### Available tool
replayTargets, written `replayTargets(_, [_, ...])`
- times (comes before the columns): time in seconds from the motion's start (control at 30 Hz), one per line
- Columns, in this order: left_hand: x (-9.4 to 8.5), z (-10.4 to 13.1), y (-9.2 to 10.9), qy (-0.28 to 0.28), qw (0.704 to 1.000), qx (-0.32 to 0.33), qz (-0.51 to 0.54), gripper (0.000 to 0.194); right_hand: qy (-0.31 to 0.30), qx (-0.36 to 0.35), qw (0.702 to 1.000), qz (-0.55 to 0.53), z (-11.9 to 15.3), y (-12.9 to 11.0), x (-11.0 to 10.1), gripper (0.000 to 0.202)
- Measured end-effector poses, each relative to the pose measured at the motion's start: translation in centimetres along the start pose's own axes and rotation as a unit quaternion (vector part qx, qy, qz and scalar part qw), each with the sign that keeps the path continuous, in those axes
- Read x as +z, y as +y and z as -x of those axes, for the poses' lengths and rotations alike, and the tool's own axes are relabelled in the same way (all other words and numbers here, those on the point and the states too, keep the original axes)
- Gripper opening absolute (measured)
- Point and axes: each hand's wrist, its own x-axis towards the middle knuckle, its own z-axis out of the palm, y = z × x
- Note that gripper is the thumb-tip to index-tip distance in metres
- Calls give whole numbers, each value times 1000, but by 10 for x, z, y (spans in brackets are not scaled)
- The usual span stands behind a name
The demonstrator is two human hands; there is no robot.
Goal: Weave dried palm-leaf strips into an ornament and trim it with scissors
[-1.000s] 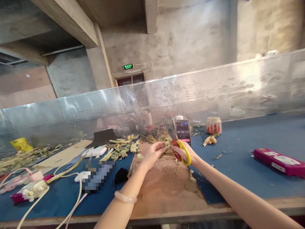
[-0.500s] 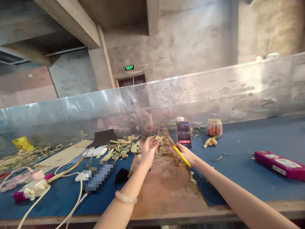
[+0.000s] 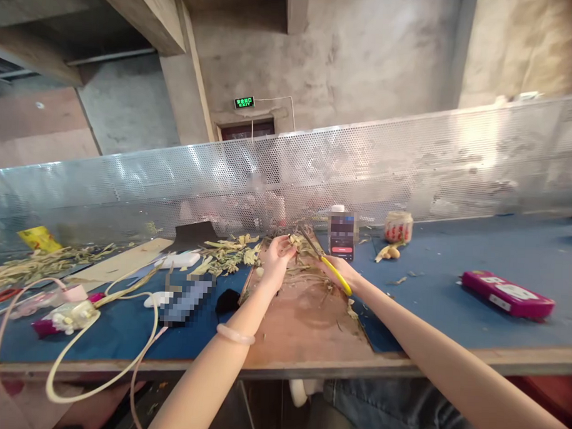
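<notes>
My left hand [image 3: 278, 259], with a pale bangle on its wrist, pinches a small dry yellowish plant piece [image 3: 295, 242] over the back of a brown board [image 3: 305, 331]. Yellow-handled scissors [image 3: 337, 277] are in my right hand [image 3: 343, 271], their dark blades pointing up and left beside the plant piece. Dry stems and scraps [image 3: 308, 231] lie on the board behind and under both hands. A heap of dried leafy plants [image 3: 235, 253] rests just left of my left hand.
An upright phone [image 3: 342, 238], a jar [image 3: 399, 228] and a magenta box [image 3: 507, 294] stand to the right on the blue table [image 3: 432, 320]. Left are cables [image 3: 96, 392], a white device [image 3: 177, 260] and a yellow packet [image 3: 40, 238]. A perforated metal screen [image 3: 198, 180] runs behind.
The view has tilted down, so the table sits higher and its front edge shows more. Both hands keep their holds; the scissor handles look closer together.
</notes>
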Motion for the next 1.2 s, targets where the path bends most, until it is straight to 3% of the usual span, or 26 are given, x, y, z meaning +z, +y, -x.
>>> replayTargets(0.5, [-1, 0, -2, -11, 1000, 9, -23, 39, -30, -3, 997, 65, 2, -6, -3, 37])
replayTargets(1.2, [-6, -3, -4, -19, 999, -2, -30, 37, -19, -39, 994, 98, -2, 1, 0, 38])
